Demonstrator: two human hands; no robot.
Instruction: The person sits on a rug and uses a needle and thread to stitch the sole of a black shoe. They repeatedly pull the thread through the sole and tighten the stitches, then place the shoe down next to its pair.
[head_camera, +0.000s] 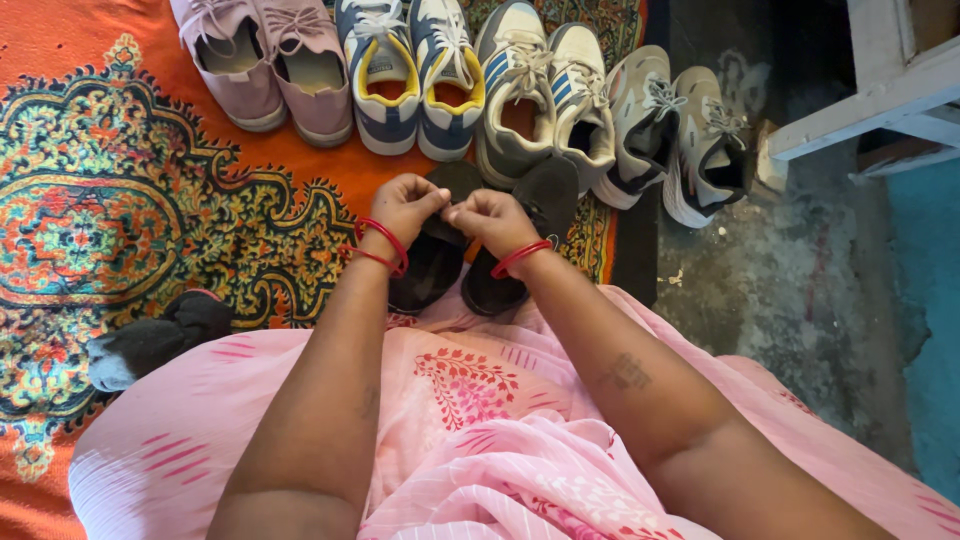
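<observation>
The pair of dark sandals (470, 250) lay on the orange patterned rug (110, 210), soles and straps facing up, just in front of the person's pink-clad lap (470, 420). Directly above the sandals the left hand (405, 205) and the right hand (490, 218) met, fingertips touching. The fingers of both hands were curled in close and pinched together at the meeting point; whatever small thing they nipped there was too small to make out, so I cannot tell what they held. Each wrist wore red bangles (385, 245). Beyond the sandals, at the far edge of the rug, four pairs of shoes stood in a row with toes pointing away: pale pink sneakers (265, 65) farthest left of the sandals, blue and white sneakers with yellow lining (415, 75) straight beyond them, white sneakers with blue stripes (545, 95) beyond and slightly right, and grey-beige sneakers (675, 125) farthest right, resting on the bare concrete floor (800, 300). Left of the sandals, near the lap, a dark sock-covered foot (155, 340) rested on the rug.
</observation>
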